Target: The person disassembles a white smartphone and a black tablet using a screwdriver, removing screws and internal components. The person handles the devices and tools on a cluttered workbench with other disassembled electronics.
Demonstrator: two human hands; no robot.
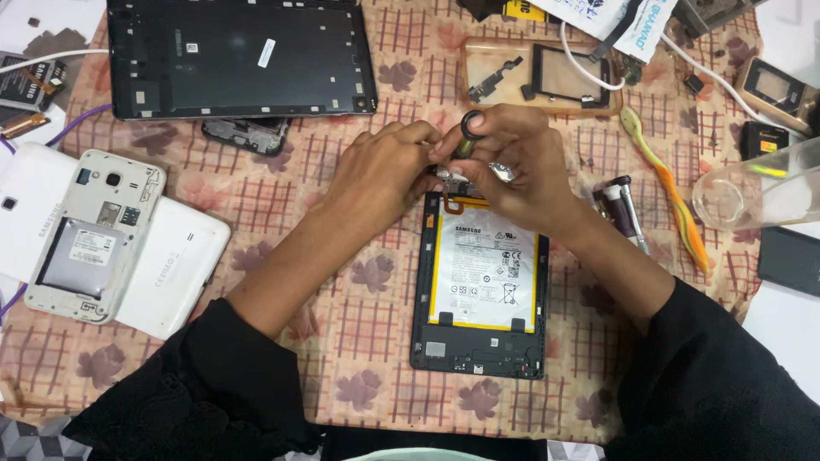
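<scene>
An opened tablet (478,341) with a white and yellow battery (485,269) lies face down on the patterned cloth. Both my hands meet over its top edge. My right hand (512,166) grips a small screwdriver (470,132) with a black ring cap, its tip pointing down at the tablet's top. A ring shows on one finger. My left hand (384,175) rests beside it, fingers curled and touching the tablet's top edge near the tip. The tip itself is hidden by my fingers.
A large black tablet frame (239,55) lies at the back left. A white phone with its back off (94,235) rests on white tablet shells at left. At right lie a yellow-orange pry tool (670,192), screwdrivers (623,209) and a clear plastic container (760,188).
</scene>
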